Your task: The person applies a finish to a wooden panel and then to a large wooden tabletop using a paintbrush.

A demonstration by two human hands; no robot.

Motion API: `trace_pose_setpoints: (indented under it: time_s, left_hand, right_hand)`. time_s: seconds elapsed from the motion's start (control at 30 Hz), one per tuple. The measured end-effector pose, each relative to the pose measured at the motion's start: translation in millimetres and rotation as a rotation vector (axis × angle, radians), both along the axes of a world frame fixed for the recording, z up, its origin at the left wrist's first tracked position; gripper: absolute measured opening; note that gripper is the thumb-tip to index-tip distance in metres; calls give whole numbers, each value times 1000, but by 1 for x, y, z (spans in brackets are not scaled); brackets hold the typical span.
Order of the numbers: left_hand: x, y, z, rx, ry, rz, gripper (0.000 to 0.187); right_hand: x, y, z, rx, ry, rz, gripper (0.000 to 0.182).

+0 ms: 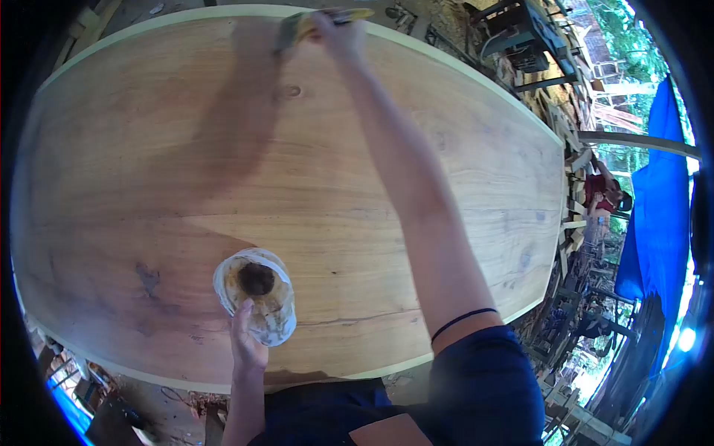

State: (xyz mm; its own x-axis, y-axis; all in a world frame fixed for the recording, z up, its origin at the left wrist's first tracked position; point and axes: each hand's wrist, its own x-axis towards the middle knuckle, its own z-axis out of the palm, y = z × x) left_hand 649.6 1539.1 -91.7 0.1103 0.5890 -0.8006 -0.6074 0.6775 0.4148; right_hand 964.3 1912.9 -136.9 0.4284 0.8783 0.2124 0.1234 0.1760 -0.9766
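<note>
My left hand [247,338] is closed on the rim of a whitish container [277,316], with its thumb over the inner side. Dark brown material sits inside the container, which is above the near part of a large wooden board [335,186]. Stretched out to the board's far edge, my right hand [331,28] is closed on a brush-like tool [297,28] with a yellowish handle. The tool's dark end is at the board's surface; motion blurs its outline.
A pale rim borders the board. Dark machinery [520,37] stands beyond its far right edge. Farther right are a person [606,192] in a red top, wood pieces and a hanging blue tarp [662,201].
</note>
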Motion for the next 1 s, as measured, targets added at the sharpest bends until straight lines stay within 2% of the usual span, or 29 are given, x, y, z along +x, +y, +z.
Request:
trace_pose_setpoints:
  time_s: [0.03,0.07,0.1,0.17,0.2,0.23,0.27,0.3,0.33,0.37,0.4,0.47,0.5,0.57,0.63,0.67,0.73,0.83,0.93,1.0]
  left_hand:
    - [-1,-1,-2,7,3,-4,53]
    - [-2,-3,-1,12,6,-7,52]
    - [-1,-3,2,6,18,0,52]
    - [2,4,7,-56,19,-22,55]
    - [0,1,2,-43,-7,1,59]
    - [0,1,0,-47,2,3,59]
    - [2,1,0,-10,45,-14,56]
    - [3,0,-3,30,87,-27,54]
    - [-5,-3,-10,4,-37,-36,64]
    - [-6,-3,-7,5,-26,-34,64]
    - [-3,0,-4,48,-52,-25,64]
    - [1,6,-2,102,-76,-31,63]
    - [-1,7,-7,105,-107,-57,61]
    - [-2,10,-13,111,-128,-102,59]
    - [1,16,-16,159,-98,-172,56]
    - [1,16,-17,165,-83,-176,56]
    - [3,17,-18,202,-78,-146,55]
    - [6,13,7,163,-113,-90,55]
    - [-2,-11,5,137,-141,-74,54]
    - [0,-26,9,162,-157,-79,51]
  right_hand:
    - [23,4,-6,-2,30,-27,18]
    - [55,0,-2,-166,19,-4,28]
    - [88,-9,-7,-146,61,-83,30]
    - [170,-45,-13,-232,-41,-300,33]
    - [218,-68,-23,-231,116,-376,31]
    - [245,-98,-16,-296,67,-535,28]
    - [312,-121,-45,-324,31,-628,27]
    - [311,-152,-21,-350,-77,-755,20]
    - [319,-174,-7,-520,-443,-851,19]
    - [324,-188,1,-688,-817,-930,18]
    - [315,-189,4,-690,-807,-931,18]
    - [277,-182,8,-211,-65,-549,19]
    - [248,-173,9,-238,83,-412,21]
    - [157,-165,36,-237,111,-269,23]
    - [127,-159,17,-169,233,-137,24]
    - [127,-171,13,-163,248,-138,24]
    - [150,-196,-2,-286,153,-301,25]
    - [221,-289,-13,-311,263,-443,25]
    - [265,-397,5,-391,76,-647,19]
    - [263,-449,18,-479,-137,-708,20]
